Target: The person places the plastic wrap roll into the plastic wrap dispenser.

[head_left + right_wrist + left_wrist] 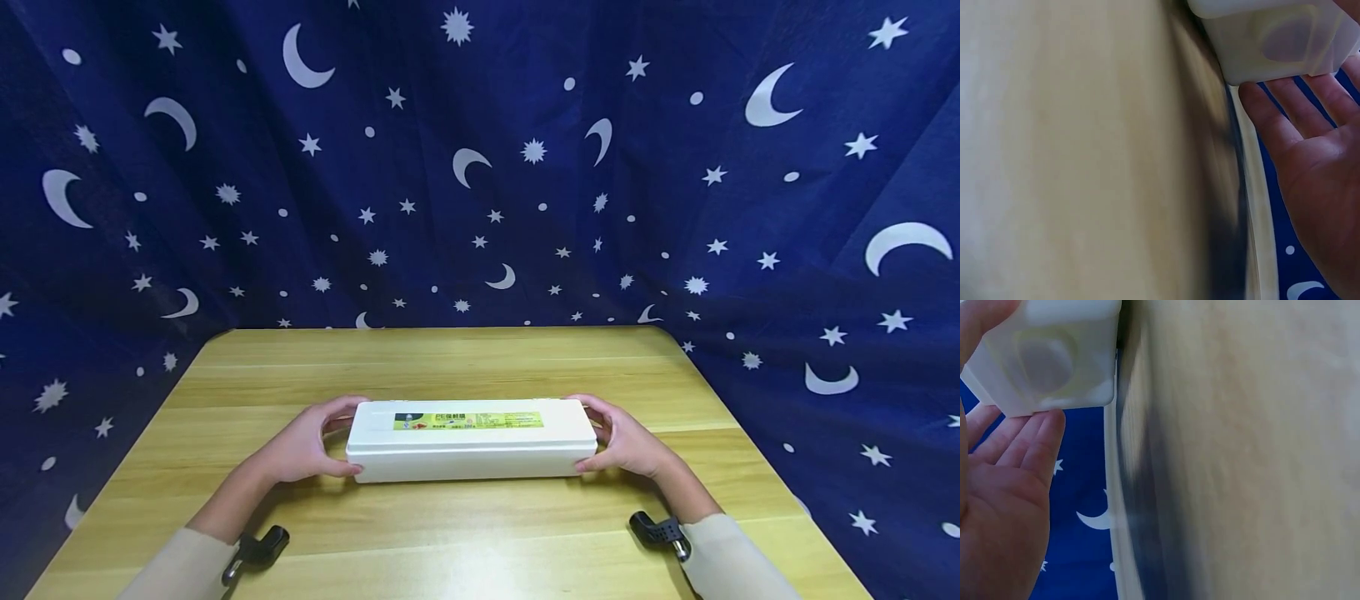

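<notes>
A long white cling film box point(472, 463) with a closed lid lies crosswise between my two hands. Its top carries a yellow-green printed label point(467, 421). My left hand point(306, 446) grips the left end, thumb at the front and fingers round the back. At the opposite end my right hand point(632, 442) holds it the same way. Both wrist views show a translucent end wall point(1091, 369) with a round shape behind it. Fingertips of the right hand point(1319, 165) touch the back edge of the box in the right wrist view. Whether its underside touches the table, I cannot tell.
The box is over the middle of a light wooden table point(450, 542) with rounded far corners. A dark blue curtain point(420, 250) with white moons and stars surrounds the back and sides. Black wrist mounts point(264, 547) sit at both sleeves.
</notes>
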Available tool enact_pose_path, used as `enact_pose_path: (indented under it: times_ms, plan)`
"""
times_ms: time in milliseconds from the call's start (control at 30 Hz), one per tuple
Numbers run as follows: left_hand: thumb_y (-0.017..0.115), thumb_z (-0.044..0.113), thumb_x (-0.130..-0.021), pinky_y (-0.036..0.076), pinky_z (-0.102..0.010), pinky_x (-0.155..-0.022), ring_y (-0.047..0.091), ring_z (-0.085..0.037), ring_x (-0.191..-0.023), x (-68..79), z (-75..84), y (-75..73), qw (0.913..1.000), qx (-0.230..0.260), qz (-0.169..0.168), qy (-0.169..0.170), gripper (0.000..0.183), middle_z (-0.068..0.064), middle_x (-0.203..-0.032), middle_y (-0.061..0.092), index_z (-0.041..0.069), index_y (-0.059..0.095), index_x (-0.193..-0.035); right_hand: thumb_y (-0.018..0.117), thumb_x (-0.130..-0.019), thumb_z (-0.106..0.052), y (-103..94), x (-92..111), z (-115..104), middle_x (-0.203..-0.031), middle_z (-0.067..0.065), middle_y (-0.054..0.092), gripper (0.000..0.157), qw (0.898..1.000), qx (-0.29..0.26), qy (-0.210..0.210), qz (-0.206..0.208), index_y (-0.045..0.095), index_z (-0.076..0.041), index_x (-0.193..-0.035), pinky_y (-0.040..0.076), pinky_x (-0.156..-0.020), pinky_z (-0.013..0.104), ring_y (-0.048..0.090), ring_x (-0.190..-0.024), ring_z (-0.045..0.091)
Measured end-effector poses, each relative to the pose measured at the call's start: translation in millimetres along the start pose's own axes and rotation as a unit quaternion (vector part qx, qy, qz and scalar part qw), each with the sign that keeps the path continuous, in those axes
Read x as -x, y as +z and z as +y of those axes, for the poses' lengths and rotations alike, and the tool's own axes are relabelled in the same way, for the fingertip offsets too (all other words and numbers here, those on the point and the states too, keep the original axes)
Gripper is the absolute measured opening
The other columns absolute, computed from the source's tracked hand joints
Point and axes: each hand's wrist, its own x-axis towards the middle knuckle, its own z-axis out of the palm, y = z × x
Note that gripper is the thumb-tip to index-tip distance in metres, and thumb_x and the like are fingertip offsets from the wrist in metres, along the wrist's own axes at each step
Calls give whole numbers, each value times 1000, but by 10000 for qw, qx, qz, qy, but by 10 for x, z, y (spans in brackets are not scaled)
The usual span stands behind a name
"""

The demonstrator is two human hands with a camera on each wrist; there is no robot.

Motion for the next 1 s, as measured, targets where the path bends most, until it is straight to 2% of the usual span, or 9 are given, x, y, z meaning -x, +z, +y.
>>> enact_pose_path:
  times_ms: [100, 167, 300, 400, 567, 800, 1000]
  plan:
    - [97, 25, -67, 42, -52, -113, 55, -34, -135, 5, -6, 8, 9999, 51, -109, 97, 92, -9, -144, 58, 14, 50, -145, 91, -68, 6, -1, 8, -6, -142, 8, 55, 96, 10000, 18, -33, -68, 42, -7, -149, 58, -96, 33, 59, -124, 13]
    - [97, 24, -68, 42, -47, -115, 53, -35, -137, 9, -11, 12, 9997, 87, -150, 158, 92, -10, -145, 57, 14, 49, -145, 90, -69, 6, -4, 12, -11, -143, 9, 54, 95, 9999, 30, -73, -120, 41, -7, -150, 57, -97, 32, 58, -126, 12]
    - [96, 22, -69, 42, -26, -115, 50, -36, -139, 16, -20, 16, 9990, 256, -244, 261, 92, -13, -146, 54, 13, 46, -146, 87, -73, 6, -13, 19, -17, -146, 11, 52, 92, 9997, -37, -115, -222, 38, -3, -151, 56, -99, 30, 57, -128, 11]
    - [96, 21, -71, 39, -18, -113, 49, -35, -141, 19, -20, 15, 9986, 367, -310, 242, 92, -12, -148, 53, 14, 45, -147, 82, -79, 5, -19, 21, -22, -147, 11, 51, 85, 9997, -115, -48, -215, 37, -1, -152, 55, -100, 28, 56, -129, 9]
    - [92, 21, -76, 41, -22, -114, 49, -35, -140, 22, -5, 5, 9981, 498, -332, 169, 85, -11, -149, 53, 16, 46, -147, 73, -88, 2, -22, 16, -33, -146, 9, 51, 72, 9995, -261, 51, -161, 39, 1, -151, 58, -96, 31, 60, -126, 12]
    - [84, 21, -86, 43, -20, -111, 50, -40, -137, 15, 8, 14, 9987, 406, -225, 221, 70, -14, -147, 55, 13, 48, -146, 74, -87, 5, -31, -4, -55, -149, 4, 51, 74, 9978, -619, -61, -209, 38, 4, -152, 60, -94, 34, 63, -125, 17]
    - [84, 21, -86, 41, -40, -118, 49, -36, -139, 6, 20, 18, 9989, 362, -129, 265, 68, -10, -148, 55, 15, 51, -145, 75, -84, 7, -42, -17, -61, -147, 1, 53, 74, 9982, -549, -157, -176, 41, 6, -150, 58, -96, 30, 61, -127, 13]
